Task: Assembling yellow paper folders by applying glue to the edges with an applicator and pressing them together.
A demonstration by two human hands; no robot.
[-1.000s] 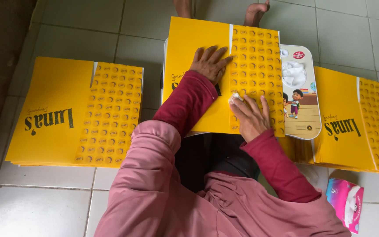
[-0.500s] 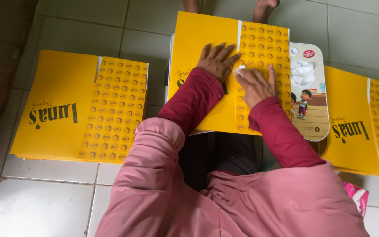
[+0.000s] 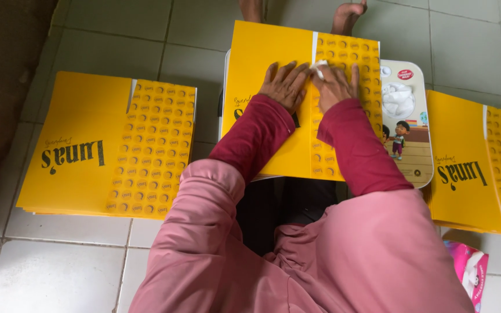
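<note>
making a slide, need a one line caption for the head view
Both hands, left hand and right hand, press flat on a yellow sheet over a tiled floor.

Partly seen: our right-hand yellow sheet point(image 3: 475, 168), cut by the frame edge; pink packet point(image 3: 468, 272), clipped at the bottom; cartoon tray point(image 3: 408, 116), half under the middle yellow sheet point(image 3: 268, 64).

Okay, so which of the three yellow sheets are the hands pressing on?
The middle yellow sheet, straight ahead of the person: the left hand and right hand lie flat on it. The left stack and the right stack lie untouched.
</note>
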